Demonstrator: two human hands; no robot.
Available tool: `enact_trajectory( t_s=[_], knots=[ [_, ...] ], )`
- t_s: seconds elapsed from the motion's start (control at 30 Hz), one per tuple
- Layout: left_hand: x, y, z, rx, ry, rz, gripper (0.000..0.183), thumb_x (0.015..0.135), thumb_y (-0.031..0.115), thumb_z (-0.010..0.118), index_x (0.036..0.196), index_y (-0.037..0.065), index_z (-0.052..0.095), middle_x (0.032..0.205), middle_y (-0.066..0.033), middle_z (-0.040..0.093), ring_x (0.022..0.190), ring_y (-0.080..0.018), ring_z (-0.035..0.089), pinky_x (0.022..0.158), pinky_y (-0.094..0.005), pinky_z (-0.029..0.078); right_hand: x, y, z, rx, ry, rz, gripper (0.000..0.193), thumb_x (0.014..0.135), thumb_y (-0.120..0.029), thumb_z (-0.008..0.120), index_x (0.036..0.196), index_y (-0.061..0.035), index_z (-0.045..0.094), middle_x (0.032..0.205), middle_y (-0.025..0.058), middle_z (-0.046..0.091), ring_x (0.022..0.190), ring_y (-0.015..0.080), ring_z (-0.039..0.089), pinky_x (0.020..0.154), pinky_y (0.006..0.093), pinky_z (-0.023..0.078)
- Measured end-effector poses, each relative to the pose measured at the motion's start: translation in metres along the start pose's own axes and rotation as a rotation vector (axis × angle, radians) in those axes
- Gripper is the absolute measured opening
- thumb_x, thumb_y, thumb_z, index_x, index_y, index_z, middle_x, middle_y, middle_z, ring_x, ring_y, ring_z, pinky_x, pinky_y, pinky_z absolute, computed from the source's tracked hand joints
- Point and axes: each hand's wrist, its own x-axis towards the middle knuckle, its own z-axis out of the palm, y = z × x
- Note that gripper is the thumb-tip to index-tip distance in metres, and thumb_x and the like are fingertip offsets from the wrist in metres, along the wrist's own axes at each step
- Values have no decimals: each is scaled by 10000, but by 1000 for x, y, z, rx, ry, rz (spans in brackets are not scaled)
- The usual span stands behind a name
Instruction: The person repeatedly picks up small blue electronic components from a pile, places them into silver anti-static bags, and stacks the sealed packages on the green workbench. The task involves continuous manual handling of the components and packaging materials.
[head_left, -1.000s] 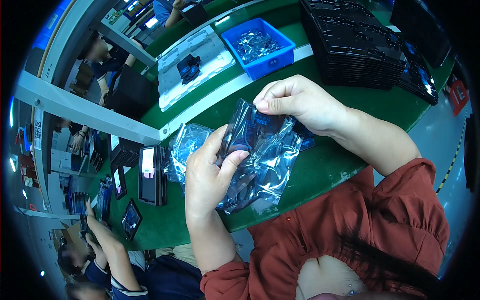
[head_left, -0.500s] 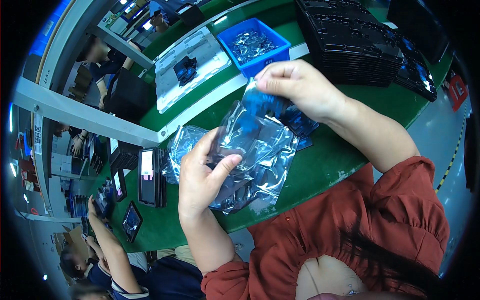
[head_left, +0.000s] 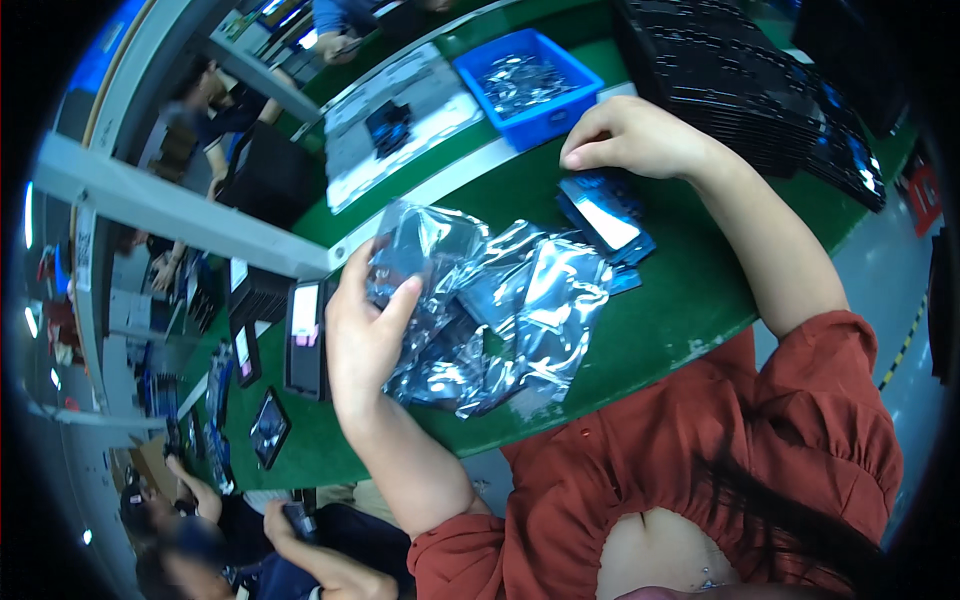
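Observation:
My left hand (head_left: 362, 325) grips a crumpled, see-through silvery plastic bag (head_left: 425, 242), thumb in front and fingers behind. More such bags (head_left: 560, 310) lie loosely heaped on the green table, just right of that hand. Over the upper end of a small stack of dark blue, flat, shiny pieces (head_left: 608, 222) is my right hand (head_left: 640, 140). Its fingers are curled and the thumb is pressed toward them; whether anything sits between the fingertips is hidden. A bright glare covers part of the stack's top piece.
A blue bin (head_left: 528, 90) of small shiny pieces stands beyond the stack. Left of it, a pale tray (head_left: 350, 150) carries a dark part. Tall black trays (head_left: 720, 90) rise at the far right. A metal frame (head_left: 180, 205) crosses the left, with co-workers beyond.
My right hand has moved away from the bag to above the stack; the dark blue piece it was pulling out is no longer at the bag. My left hand has shifted left with its bag.

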Motion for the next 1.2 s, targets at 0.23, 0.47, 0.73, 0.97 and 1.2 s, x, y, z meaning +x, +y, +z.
enact_trajectory(
  t_s=[0.23,0.47,0.73,0.97,1.2],
  knots=[
    [4,1,-13,492,148,132,594,719,253,754,1240,53,547,1161,-134,577,1004,-224,569,747,-325,472,-4,-1,19,-258,378,-285,177,794,-133,651,898,10,648,968,111,631,948,281,603,868,358,458],
    [-1,-107,-142,809,453,-224,323,746,127,621,1056,42,652,993,-157,658,913,-300,639,823,-375,490,-16,-22,28,-320,231,-394,159,784,-90,651,912,4,638,1067,114,582,1018,281,558,886,373,450],
    [-107,-218,-260,1032,388,-1188,582,764,362,693,1203,10,545,1217,-205,575,1146,-350,538,955,-421,436,-20,-30,38,-382,126,-472,180,744,-89,674,885,19,647,1076,128,576,1041,293,544,917,385,436],
    [-109,-229,-231,998,622,-952,650,728,366,744,1247,36,534,1217,-207,577,1129,-341,554,958,-405,433,-21,-32,39,-389,84,-460,176,739,-88,671,875,20,650,1075,131,578,1037,293,547,919,385,437],
    [-110,-230,-239,986,757,-772,353,760,139,665,1096,37,636,977,-170,678,897,-306,646,809,-389,490,-22,-30,37,-390,121,-499,159,741,-78,666,866,20,653,1048,126,586,1000,290,561,904,383,442]
  ],
)
